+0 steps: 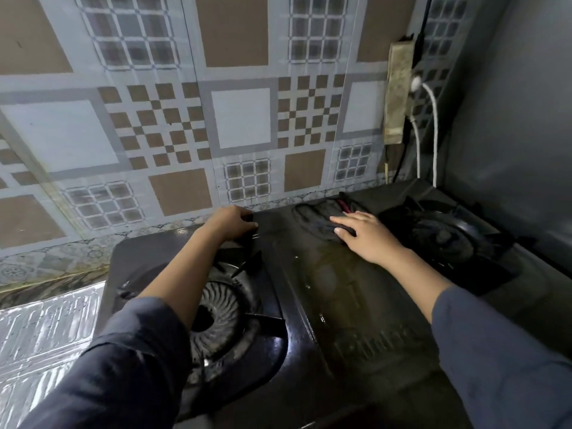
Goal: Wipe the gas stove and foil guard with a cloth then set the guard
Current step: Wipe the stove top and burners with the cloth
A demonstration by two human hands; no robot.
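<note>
One foil guard (46,335), flat, left of gas stove (356,305). Left hand (230,226) curled round stove's rear edge. Right hand (365,239), fingers straight, pressing dark cloth (318,221) at mid-rear. Tiled wall (241,119) behind.

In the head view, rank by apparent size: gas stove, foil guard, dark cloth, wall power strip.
1. gas stove.
2. foil guard, cut off by the frame.
3. dark cloth and power strip look alike; right hand hides part of the cloth, so unranked.
</note>
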